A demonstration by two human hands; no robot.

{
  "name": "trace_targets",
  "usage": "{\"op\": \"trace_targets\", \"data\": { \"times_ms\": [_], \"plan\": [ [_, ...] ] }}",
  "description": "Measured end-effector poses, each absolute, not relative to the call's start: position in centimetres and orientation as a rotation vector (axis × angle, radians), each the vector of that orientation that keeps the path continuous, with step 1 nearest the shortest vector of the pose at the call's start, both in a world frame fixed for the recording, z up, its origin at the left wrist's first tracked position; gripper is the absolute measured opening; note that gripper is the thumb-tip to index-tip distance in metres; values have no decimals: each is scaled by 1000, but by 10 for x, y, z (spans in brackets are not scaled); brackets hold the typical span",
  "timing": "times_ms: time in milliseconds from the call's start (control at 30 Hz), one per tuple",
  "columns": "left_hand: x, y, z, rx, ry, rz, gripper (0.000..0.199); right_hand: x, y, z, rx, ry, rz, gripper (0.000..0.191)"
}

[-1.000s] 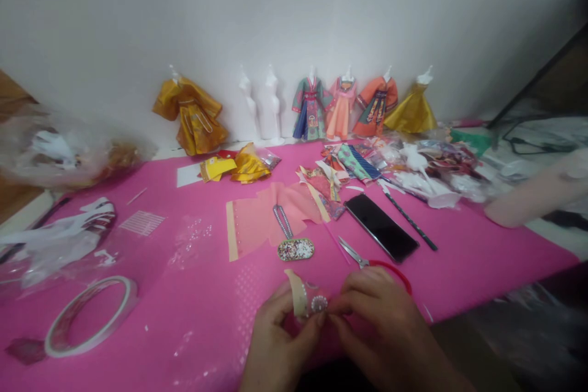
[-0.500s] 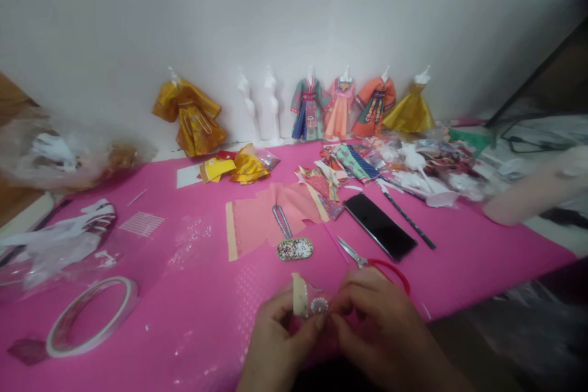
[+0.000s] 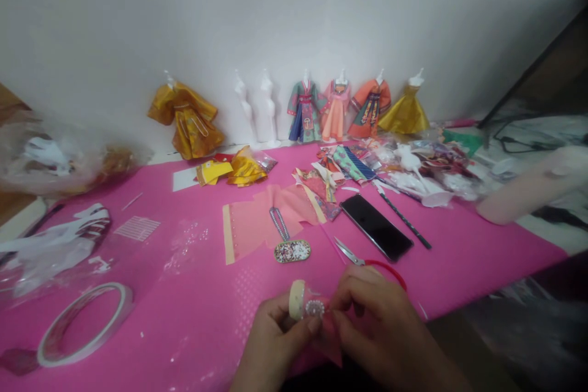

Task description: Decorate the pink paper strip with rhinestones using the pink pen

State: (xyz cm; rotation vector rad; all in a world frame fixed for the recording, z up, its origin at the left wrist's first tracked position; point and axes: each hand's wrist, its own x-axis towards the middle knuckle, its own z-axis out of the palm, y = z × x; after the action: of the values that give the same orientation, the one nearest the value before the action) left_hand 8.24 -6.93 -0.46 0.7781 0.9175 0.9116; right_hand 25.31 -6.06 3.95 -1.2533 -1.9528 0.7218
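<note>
At the near edge of the table, my left hand (image 3: 278,334) is closed on a small piece of pink fabric (image 3: 331,343) with a cream band. A ring of white pearl beads (image 3: 315,309) decorates it, just above my left thumb. My right hand (image 3: 372,312) is closed in a pinch at the fabric's right side; what lies between its fingertips is too small to make out. Red-handled scissors (image 3: 351,252) lie right behind my right hand. Farther back are an oval tray of mixed beads (image 3: 293,250) and a flat peach fabric piece (image 3: 250,220) with a beaded strip on it.
A black phone (image 3: 376,226) lies right of the bead tray. At left are a tape roll (image 3: 124,306) and plastic packaging (image 3: 59,251). Dressed miniature mannequins (image 3: 186,116) stand along the wall. Fabric scraps (image 3: 351,162) and a pale cylinder (image 3: 528,187) occupy the right side.
The fabric has turned slightly in my left hand, and a pink flap now hangs below the fingers. My right hand stays pinched beside it. The view has shifted slightly.
</note>
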Motion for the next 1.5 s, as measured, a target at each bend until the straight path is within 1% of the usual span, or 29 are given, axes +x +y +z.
{"op": "trace_targets", "data": {
  "times_ms": [67,133,267,333,533,667,733,900,1033,1200,1333,1433,1500],
  "plan": [
    [81,-67,-6,794,897,902,19,255,-59,41,-1266,-1931,779,13],
    [81,-66,-4,820,898,909,17,256,-56,42,-1261,-1855,924,14],
    [79,-66,3,876,962,932,18,261,-49,36,-1067,-1473,1438,12],
    [77,-67,4,875,982,930,20,263,-45,28,-955,-1309,1636,12],
    [70,-68,-12,873,891,935,22,262,-39,10,-825,-1060,1881,14],
    [67,-71,-14,886,926,893,29,254,-36,5,-663,-903,1986,13],
    [67,-72,-9,898,947,839,33,249,-35,3,-601,-854,1991,12],
    [69,-72,4,927,969,740,34,242,-34,-1,-586,-771,1952,12],
    [65,-71,-4,908,953,669,37,244,-32,-6,-749,-911,1785,17],
    [51,-68,-14,933,1055,706,33,253,-33,-4,-927,-1128,1571,13],
    [41,-63,-9,1300,1320,670,19,254,-34,0,-1120,-1468,1382,11],
    [34,-61,-7,1638,1572,518,21,252,-34,-1,-1225,-1737,1206,12],
    [30,-62,-9,1768,1662,414,22,251,-34,-4,-1264,-1816,1125,11]
  ]
}}
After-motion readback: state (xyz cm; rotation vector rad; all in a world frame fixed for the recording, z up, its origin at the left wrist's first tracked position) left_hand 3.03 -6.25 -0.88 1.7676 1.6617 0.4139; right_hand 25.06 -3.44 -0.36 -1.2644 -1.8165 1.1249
